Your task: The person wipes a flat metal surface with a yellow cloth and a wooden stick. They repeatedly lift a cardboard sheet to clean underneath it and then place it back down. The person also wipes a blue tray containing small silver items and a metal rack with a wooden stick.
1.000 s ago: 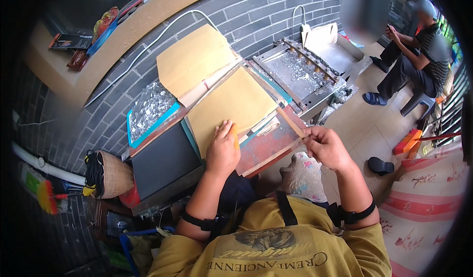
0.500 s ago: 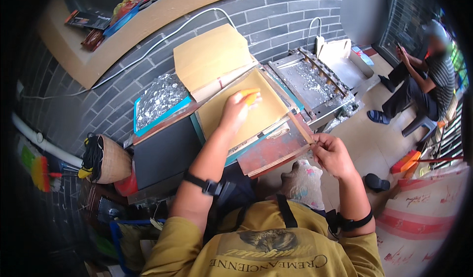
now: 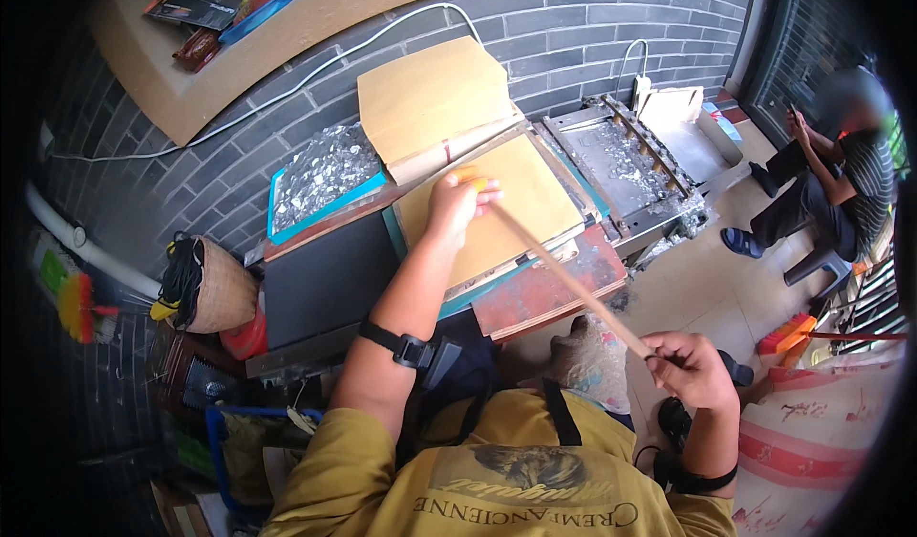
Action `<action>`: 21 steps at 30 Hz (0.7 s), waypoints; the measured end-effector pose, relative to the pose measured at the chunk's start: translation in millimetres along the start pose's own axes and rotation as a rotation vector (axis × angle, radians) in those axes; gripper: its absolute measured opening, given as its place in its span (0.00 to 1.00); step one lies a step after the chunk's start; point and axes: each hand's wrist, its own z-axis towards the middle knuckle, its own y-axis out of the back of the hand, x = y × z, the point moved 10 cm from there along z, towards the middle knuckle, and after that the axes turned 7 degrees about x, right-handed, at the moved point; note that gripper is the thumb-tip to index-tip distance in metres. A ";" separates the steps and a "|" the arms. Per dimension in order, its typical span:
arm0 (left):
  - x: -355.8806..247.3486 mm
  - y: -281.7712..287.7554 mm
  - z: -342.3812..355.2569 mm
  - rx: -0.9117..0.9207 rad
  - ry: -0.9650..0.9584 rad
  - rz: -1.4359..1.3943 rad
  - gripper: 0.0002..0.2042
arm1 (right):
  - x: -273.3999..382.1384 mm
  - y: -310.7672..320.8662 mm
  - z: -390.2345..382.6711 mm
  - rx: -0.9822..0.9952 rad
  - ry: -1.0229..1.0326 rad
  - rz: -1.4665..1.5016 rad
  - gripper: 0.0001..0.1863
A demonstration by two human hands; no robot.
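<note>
Over the stack of tan paper sheets [image 3: 516, 179], my left hand [image 3: 455, 210] has its fingers curled around a small orange thing [image 3: 464, 173], whose kind is unclear. My right hand [image 3: 695, 373] pinches the near end of a long thin wooden stick [image 3: 573, 284], out past the front of the bench. The stick slants up and to the left, so its far tip comes close to the fingers of my left hand; whether they touch I cannot tell. Behind the stack, a larger tan sheet [image 3: 435, 97] lies folded back over another pile.
A blue tray [image 3: 355, 199] of silvery scraps sits back left, beside a black panel [image 3: 325, 274]. A reddish board [image 3: 554, 289] juts out at the front. To the right stands a metal frame [image 3: 621, 222] with silvery flakes. A person [image 3: 860, 169] sits farther right.
My right hand has moved right and nearer to me, drawing the stick out over the board's front edge. My left hand stays above the stack, with less of the orange thing showing. The view has shifted slightly.
</note>
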 end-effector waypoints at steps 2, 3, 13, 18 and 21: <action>-5.8 -0.8 -10.0 -0.038 -0.044 0.094 0.13 | -1.9 13.6 -3.4 -0.088 0.094 0.013 0.13; -7.5 -2.3 -9.2 -0.010 -0.139 0.205 0.13 | -5.0 19.7 -7.1 -0.116 0.092 -0.062 0.13; -39.6 -89.9 -79.1 0.179 -0.620 1.104 0.22 | -7.6 52.8 -39.5 -0.367 -0.024 -0.184 0.12; -22.1 -114.2 -86.8 0.304 -0.672 1.277 0.28 | -15.4 57.9 -61.0 -0.319 -0.032 -0.060 0.11; -19.7 -120.4 -89.7 0.316 -0.692 1.389 0.30 | -21.7 60.7 -73.1 -0.270 -0.014 -0.044 0.11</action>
